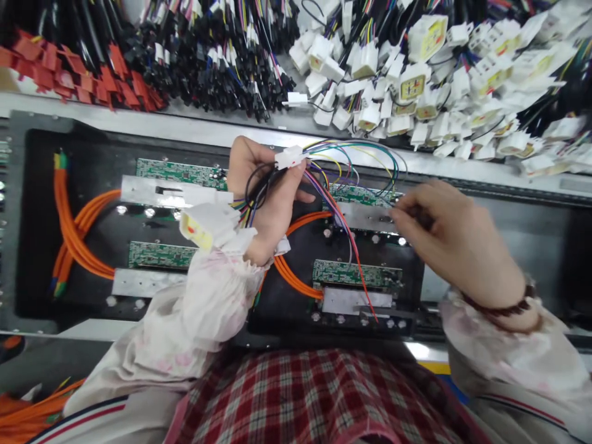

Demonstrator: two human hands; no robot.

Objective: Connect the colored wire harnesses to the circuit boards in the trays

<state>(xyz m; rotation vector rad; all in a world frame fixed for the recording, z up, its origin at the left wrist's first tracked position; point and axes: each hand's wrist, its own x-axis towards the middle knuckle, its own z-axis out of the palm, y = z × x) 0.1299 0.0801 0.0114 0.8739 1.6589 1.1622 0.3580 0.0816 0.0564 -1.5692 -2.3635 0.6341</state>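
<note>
The left hand [263, 203] grips a white multi-pin connector [290, 157] clenched, its coloured wires [351, 161] running rightward above a green circuit board [359, 195] toward the right hand [457, 246], whose pinched grip may or may not hold anything.

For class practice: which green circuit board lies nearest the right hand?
The upper-right green circuit board, beside the right hand, under coloured wires; the other three lie farther.
</note>
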